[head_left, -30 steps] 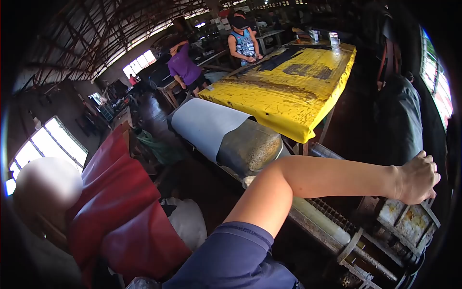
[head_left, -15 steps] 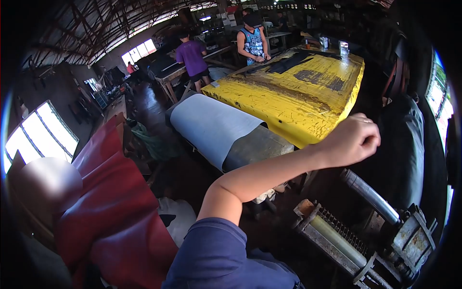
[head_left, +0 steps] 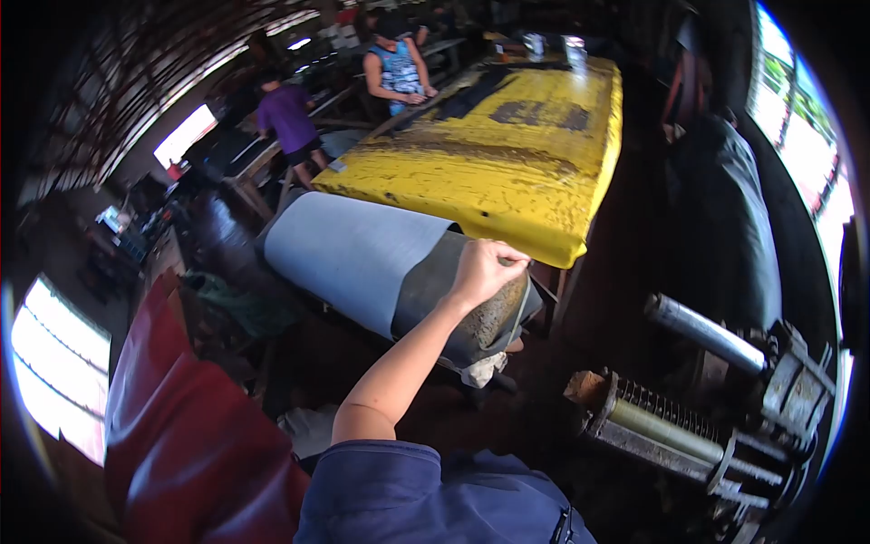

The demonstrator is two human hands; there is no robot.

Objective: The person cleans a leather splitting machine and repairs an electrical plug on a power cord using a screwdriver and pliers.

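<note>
My left hand [head_left: 489, 272] reaches forward from a dark blue sleeve [head_left: 376, 476], its fingers curled into a closed pinch. Whatever it may hold is too small to make out. Behind the hand lies a long, rounded, dark bench [head_left: 426, 281], overlapped by the hand near its right end. A pale grey-blue sheet [head_left: 349, 249] is draped over most of that bench. The bench's near end shows a rough brown face [head_left: 498, 317], with a whitish cloth bundle [head_left: 485, 370] hanging below it. My right hand is out of the picture.
Beyond the bench stands a table with a yellow, dark-stained cover [head_left: 471, 181]. Two people [head_left: 394, 72] [head_left: 290, 118] work farther back. Roller machinery [head_left: 671, 426] is at lower right. Red sheeting [head_left: 190, 417] hangs at left, and a dark covered pile [head_left: 734, 218] stands right.
My left hand has swung left and lower in the view, from before the yellow table's corner to the bench's right end. The camera has turned too, shifting the room leftward.
</note>
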